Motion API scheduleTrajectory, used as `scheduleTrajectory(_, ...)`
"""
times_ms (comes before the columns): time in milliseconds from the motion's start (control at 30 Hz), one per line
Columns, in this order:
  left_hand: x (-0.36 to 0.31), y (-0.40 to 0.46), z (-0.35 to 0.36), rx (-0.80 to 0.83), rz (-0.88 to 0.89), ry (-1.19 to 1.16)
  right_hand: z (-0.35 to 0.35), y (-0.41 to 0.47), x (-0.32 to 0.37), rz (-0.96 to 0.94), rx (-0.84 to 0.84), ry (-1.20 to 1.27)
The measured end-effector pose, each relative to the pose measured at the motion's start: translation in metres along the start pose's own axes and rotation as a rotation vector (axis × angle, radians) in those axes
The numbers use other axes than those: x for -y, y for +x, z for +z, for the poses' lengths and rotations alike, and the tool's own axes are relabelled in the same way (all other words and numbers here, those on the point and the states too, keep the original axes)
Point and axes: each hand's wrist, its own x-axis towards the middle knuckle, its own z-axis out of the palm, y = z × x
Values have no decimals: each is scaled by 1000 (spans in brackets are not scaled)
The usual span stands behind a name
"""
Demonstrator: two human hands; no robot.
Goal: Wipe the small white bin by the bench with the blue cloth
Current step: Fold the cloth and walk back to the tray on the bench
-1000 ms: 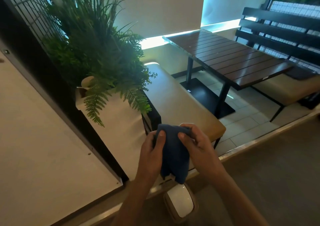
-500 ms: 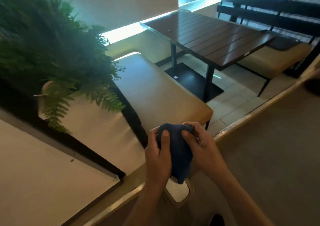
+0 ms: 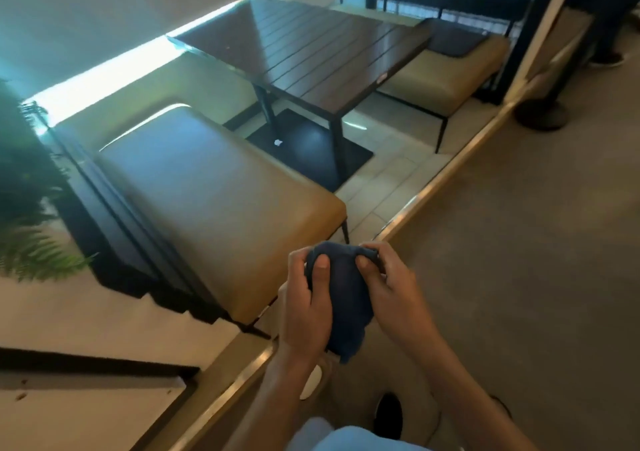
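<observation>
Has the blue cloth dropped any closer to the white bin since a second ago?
Yes. The blue cloth, held by both hands, now overlaps the white bin; earlier a gap separated them.

Hands: the left hand (image 3: 306, 307) and right hand (image 3: 393, 293) hold a bunched blue cloth (image 3: 344, 300) between them, thumbs pressed on its near face, fingers curled round its top.
Bin: only a sliver of the small white bin (image 3: 311, 383) shows on the floor, below the left wrist and under the cloth.
Bench: a tan padded bench (image 3: 214, 194) lies just beyond the hands, its near corner close to the cloth.
Table: a dark slatted table (image 3: 311, 48) stands past the bench, with a second tan seat (image 3: 446, 76) behind it.
Plant: fern fronds (image 3: 38, 253) at the left edge.
Floor: a black shoe (image 3: 388, 414) near the bottom edge.
</observation>
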Motion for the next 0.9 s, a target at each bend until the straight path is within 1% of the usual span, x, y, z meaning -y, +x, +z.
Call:
scheduleTrajectory(267, -21, 22, 93, 278, -13, -37, -89, 21, -31, 80, -211, 48)
scheduleTrajectory(467, -27, 58, 174, 419, -22, -43, -153, 57, -48, 114, -350, 38)
scheduleTrajectory(733, -36, 152, 290, 552, -24, -116, -243, 162, -65, 146, -446, 20)
scheduleTrajectory(833, -44, 194, 329, 570, -25, -142, -276, 207, -64, 163, -461, 9)
scheduleTrajectory(900, -53, 225, 355, 588, -21, -149, -298, 239, -58, 143, -478, -6)
